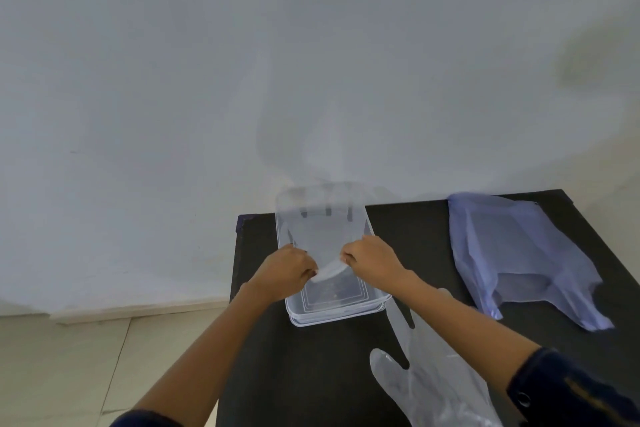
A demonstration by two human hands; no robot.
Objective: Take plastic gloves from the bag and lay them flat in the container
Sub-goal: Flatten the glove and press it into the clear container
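Your left hand (pixel 289 270) and right hand (pixel 372 258) pinch a clear glove (pixel 320 230) over the container (pixel 346 317); its fingertips blur against the wall.

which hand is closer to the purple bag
Right. The right hand holds the glove over the container, on the side facing the bag. The left hand grips the glove's other edge, farther away.

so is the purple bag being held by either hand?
No. The purple bag lies alone on the table; both hands grip a clear glove over the container.
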